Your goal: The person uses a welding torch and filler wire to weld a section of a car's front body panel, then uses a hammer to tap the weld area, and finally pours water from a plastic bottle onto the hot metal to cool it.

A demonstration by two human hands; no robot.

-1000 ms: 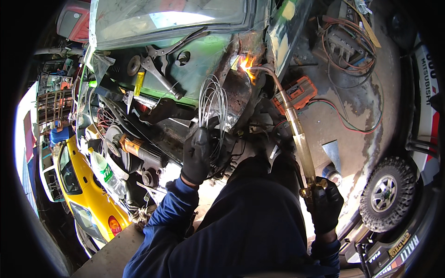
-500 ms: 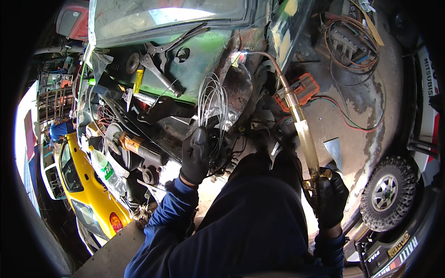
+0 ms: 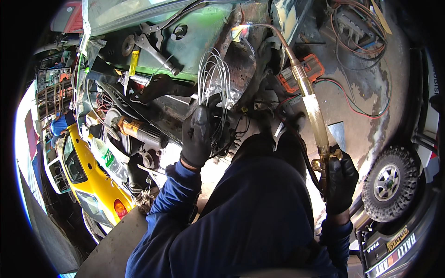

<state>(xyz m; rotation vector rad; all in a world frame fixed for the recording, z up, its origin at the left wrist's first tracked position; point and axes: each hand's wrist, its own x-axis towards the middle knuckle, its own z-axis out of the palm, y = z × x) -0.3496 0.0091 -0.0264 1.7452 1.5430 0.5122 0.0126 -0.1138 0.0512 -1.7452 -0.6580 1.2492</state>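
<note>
In a black glove, my left hand (image 3: 197,136) is closed around a loose coil of thin silvery wire (image 3: 225,88), whose loops rise above the fingers. My right hand (image 3: 342,183), also gloved, grips the valve end of a long brass gas torch (image 3: 316,123). The torch's bent copper tip reaches up and left to a bright glowing spot (image 3: 240,32) on the edge of a car's green body panel (image 3: 204,37). Bare, scorched metal (image 3: 241,62) lies just below that spot. Locking pliers (image 3: 155,51) rest against the green panel, left of the wire.
An angle grinder (image 3: 139,132) and a plastic bottle (image 3: 103,155) are at left, with a yellow car (image 3: 85,183) beyond. An orange case (image 3: 301,74) and coiled hoses (image 3: 381,46) lie on the floor at right. A vehicle's knobbly wheel (image 3: 385,183) stands far right.
My view has shifted, so the car panel and tools sit higher in the picture. My right hand and the torch handle appear slightly higher and further right. Both hands keep their holds.
</note>
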